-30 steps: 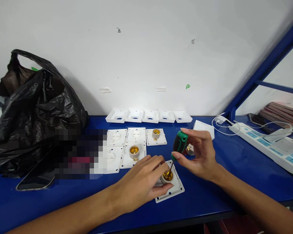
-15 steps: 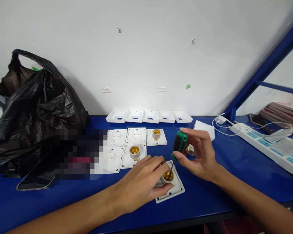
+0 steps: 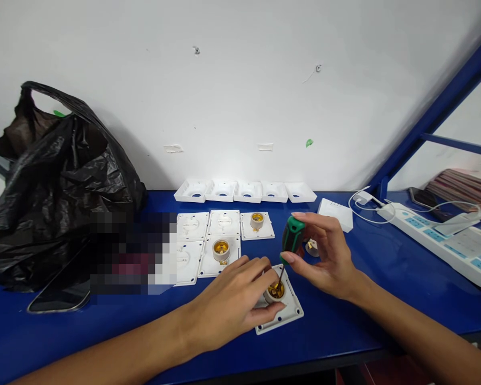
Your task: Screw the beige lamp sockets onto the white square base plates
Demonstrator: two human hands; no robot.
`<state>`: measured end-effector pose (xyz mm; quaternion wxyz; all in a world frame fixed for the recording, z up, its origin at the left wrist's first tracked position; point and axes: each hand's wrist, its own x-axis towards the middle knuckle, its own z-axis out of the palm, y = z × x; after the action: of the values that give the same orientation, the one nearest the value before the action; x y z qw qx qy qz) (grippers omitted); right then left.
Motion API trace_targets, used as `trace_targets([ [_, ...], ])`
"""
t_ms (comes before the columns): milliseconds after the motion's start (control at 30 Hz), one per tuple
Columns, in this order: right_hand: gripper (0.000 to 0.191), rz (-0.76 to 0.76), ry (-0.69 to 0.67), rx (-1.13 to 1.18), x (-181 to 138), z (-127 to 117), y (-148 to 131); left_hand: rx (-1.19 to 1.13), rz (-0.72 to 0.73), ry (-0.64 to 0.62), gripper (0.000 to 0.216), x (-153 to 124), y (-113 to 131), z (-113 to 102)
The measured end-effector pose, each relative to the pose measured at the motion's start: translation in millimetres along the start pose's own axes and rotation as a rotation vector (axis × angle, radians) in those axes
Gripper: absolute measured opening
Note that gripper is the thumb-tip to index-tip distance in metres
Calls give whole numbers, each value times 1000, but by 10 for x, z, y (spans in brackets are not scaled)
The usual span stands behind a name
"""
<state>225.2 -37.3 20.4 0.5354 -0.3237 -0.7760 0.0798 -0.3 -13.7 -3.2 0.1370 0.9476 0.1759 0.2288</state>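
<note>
My left hand (image 3: 246,297) is closed round a lamp socket (image 3: 276,291), a pale ring with a brass inside, which sits on a white square base plate (image 3: 291,310). Between the thumb and fingers of my right hand (image 3: 324,256) is a screwdriver (image 3: 293,235) with a green and black handle. It leans slightly, and its shaft runs down into the brass socket; the tip is hard to make out. Behind my right fingers another lamp socket (image 3: 312,247) is partly hidden. My left hand covers the left side of the base plate.
Several white base plates (image 3: 192,224) lie to the left, two bearing sockets (image 3: 221,249). White covers (image 3: 247,191) line the wall. A white box (image 3: 335,214) and a power strip (image 3: 441,235) are at right. A black plastic bag (image 3: 64,187) and a phone (image 3: 60,294) are at left.
The screwdriver handle has turned a little in my right fingers and tilted slightly to the left. My left hand and the base plate have stayed in place.
</note>
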Motion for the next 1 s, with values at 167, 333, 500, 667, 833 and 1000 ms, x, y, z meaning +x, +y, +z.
trace_targets([
  [167, 72, -8, -34, 5, 8, -7, -17, -11, -12, -20, 24, -1, 8, -3],
  [333, 74, -42, 16, -18, -2, 8, -1, -1, -3, -21, 22, 0, 9, -3],
  [500, 72, -39, 50, -26, -14, 23, 21, 0, 0, -18, 19, -5, 3, 3],
  [667, 72, -56, 61, -31, -11, 27, 23, 6, 5, -22, 20, -7, 4, 5],
  [833, 70, -53, 49, -45, -9, 22, 18, 1, 10, -14, 17, -3, 3, -3],
  [1000, 71, -57, 38, -44, -7, 18, 16, 6, 16, -22, 17, 3, 6, -12],
])
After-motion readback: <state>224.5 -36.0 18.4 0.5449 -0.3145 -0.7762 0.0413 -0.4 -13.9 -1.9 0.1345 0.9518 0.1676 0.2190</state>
